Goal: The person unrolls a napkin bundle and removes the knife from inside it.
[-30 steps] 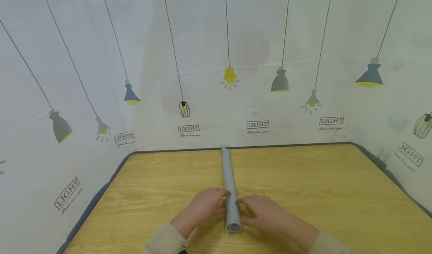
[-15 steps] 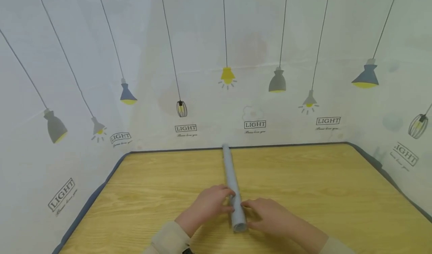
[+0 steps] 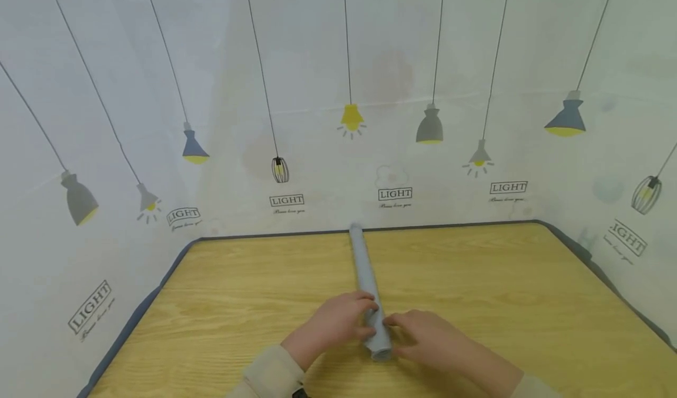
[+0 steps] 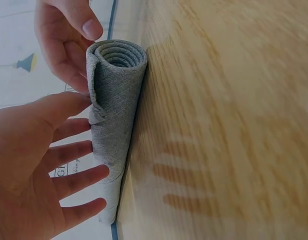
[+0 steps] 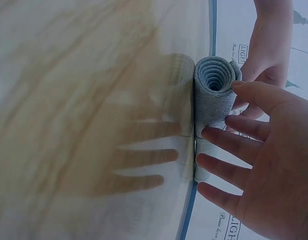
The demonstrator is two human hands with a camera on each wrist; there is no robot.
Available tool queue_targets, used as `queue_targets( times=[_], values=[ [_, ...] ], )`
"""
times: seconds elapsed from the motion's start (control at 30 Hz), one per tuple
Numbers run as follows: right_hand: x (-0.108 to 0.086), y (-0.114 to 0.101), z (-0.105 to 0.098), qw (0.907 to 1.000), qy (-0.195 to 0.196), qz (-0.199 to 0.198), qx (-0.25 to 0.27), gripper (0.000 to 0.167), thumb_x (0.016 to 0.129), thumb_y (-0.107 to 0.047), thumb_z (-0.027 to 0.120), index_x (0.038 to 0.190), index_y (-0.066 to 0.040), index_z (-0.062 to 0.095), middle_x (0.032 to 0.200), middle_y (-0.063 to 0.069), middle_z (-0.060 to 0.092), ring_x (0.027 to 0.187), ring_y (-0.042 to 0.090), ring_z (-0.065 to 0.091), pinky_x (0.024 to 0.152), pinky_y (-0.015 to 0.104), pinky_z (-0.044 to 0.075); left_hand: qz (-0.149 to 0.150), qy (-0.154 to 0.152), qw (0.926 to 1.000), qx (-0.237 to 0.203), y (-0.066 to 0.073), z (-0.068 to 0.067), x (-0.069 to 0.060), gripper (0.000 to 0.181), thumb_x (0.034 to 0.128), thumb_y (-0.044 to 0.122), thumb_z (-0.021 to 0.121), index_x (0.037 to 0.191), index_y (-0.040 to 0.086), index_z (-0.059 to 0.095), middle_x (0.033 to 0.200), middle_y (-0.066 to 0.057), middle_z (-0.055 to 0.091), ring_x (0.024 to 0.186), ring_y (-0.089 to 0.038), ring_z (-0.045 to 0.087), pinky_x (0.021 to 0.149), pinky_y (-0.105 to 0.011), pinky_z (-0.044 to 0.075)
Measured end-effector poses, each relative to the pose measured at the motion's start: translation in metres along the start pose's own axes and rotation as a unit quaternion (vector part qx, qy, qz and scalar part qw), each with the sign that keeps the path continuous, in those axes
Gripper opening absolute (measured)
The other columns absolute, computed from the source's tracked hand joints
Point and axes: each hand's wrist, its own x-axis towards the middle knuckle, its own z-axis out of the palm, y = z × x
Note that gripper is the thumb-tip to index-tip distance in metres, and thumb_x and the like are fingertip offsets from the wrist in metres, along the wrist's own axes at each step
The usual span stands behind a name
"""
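A wood-grained tabletop (image 3: 227, 286) fills the foreground. Nearest are pale sleeves (image 3: 272, 371), then both hands at the near end of a grey cloth roll (image 3: 367, 280). The left hand (image 3: 341, 321) has its fingers spread and mostly straight against the roll's left side; the right hand (image 3: 428, 339) faces it from the right, fingers likewise extended, neither clenched around it. Compared with a second ago, the roll has shifted rightward, so it appears to be turning under light pressure, mostly wound, though one edge looks loose. It stretches away to the dark border (image 3: 275, 234); beyond rises a lamp-printed white backdrop (image 3: 312, 63).
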Motion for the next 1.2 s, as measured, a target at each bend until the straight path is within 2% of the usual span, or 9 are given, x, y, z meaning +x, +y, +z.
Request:
queue_targets(
  times=[0.13, 0.3, 0.43, 0.6, 0.73, 0.87, 1.0, 1.2],
  values=[
    [-0.004, 0.004, -0.004, 0.9998, -0.005, 0.009, 0.019, 0.045, 0.087, -0.034, 0.073, 0.123, -0.008, 0.063, 0.116, 0.004, 0.067, 0.105, 0.024, 0.062, 0.088, 0.046, 0.051, 0.010, -0.008, 0.9999, -0.011, 0.003, -0.002, 0.002, 0.047, 0.0865, 0.043, 0.072, 0.124, 0.015, 0.066, 0.135, -0.002, 0.056, 0.119, -0.017, 0.056, 0.096, -0.029, 0.046],
    [-0.012, 0.011, -0.010, 0.9984, -0.017, 0.037, 0.039, 0.050, 0.087, -0.041, 0.071, 0.125, -0.009, 0.063, 0.121, 0.004, 0.065, 0.110, 0.027, 0.060, 0.090, 0.050, 0.049, 0.014, -0.024, 0.9992, -0.030, 0.007, -0.003, 0.002, 0.058, 0.0850, 0.059, 0.066, 0.128, 0.020, 0.064, 0.139, -0.003, 0.052, 0.123, -0.023, 0.052, 0.097, -0.035, 0.046],
    [-0.018, 0.014, -0.015, 0.9986, -0.012, 0.040, 0.034, 0.050, 0.088, -0.041, 0.070, 0.125, -0.008, 0.063, 0.121, 0.006, 0.065, 0.110, 0.029, 0.060, 0.090, 0.051, 0.048, 0.020, -0.029, 0.9993, -0.014, 0.009, -0.001, 0.003, 0.065, 0.0825, 0.067, 0.062, 0.132, 0.025, 0.061, 0.142, 0.001, 0.050, 0.126, -0.026, 0.048, 0.097, -0.037, 0.046],
    [-0.029, 0.020, -0.019, 0.9990, 0.005, 0.043, 0.012, 0.051, 0.086, -0.042, 0.071, 0.123, -0.008, 0.064, 0.118, 0.006, 0.066, 0.108, 0.029, 0.061, 0.089, 0.050, 0.049, 0.029, -0.029, 0.9991, 0.013, 0.009, 0.002, 0.003, 0.064, 0.0833, 0.065, 0.063, 0.134, 0.027, 0.060, 0.143, 0.002, 0.049, 0.122, -0.025, 0.049, 0.094, -0.036, 0.047],
    [-0.038, 0.024, -0.023, 0.9983, 0.014, 0.056, 0.006, 0.053, 0.087, -0.049, 0.068, 0.122, -0.010, 0.064, 0.118, 0.005, 0.066, 0.107, 0.029, 0.062, 0.089, 0.050, 0.049, 0.028, -0.030, 0.9991, 0.011, 0.007, 0.002, 0.000, 0.061, 0.0854, 0.062, 0.064, 0.134, 0.026, 0.059, 0.143, 0.001, 0.048, 0.123, -0.023, 0.049, 0.096, -0.035, 0.046],
    [-0.046, 0.026, -0.028, 0.9976, 0.008, 0.069, -0.003, 0.051, 0.088, -0.046, 0.069, 0.123, -0.010, 0.064, 0.119, 0.006, 0.065, 0.109, 0.031, 0.061, 0.090, 0.052, 0.048, 0.006, -0.024, 0.9996, -0.015, 0.006, 0.003, -0.004, 0.056, 0.0861, 0.062, 0.063, 0.127, 0.024, 0.063, 0.136, 0.002, 0.051, 0.117, -0.018, 0.053, 0.092, -0.034, 0.048],
    [-0.046, 0.024, -0.033, 0.9974, -0.002, 0.071, -0.010, 0.048, 0.087, -0.038, 0.071, 0.125, -0.010, 0.063, 0.121, 0.007, 0.064, 0.111, 0.032, 0.059, 0.091, 0.053, 0.047, -0.030, -0.020, 0.9987, -0.037, 0.008, 0.003, -0.005, 0.053, 0.0841, 0.065, 0.062, 0.117, 0.023, 0.064, 0.123, 0.003, 0.054, 0.102, -0.013, 0.056, 0.081, -0.033, 0.050],
    [-0.027, 0.018, -0.029, 0.9985, -0.018, 0.045, -0.024, 0.045, 0.088, -0.037, 0.071, 0.123, -0.009, 0.065, 0.119, 0.005, 0.065, 0.108, 0.028, 0.061, 0.089, 0.050, 0.049, -0.066, -0.013, 0.9975, -0.021, 0.012, 0.002, -0.005, 0.055, 0.0802, 0.069, 0.063, 0.110, 0.023, 0.061, 0.115, 0.002, 0.053, 0.090, -0.013, 0.053, 0.074, -0.035, 0.048]
  ],
)
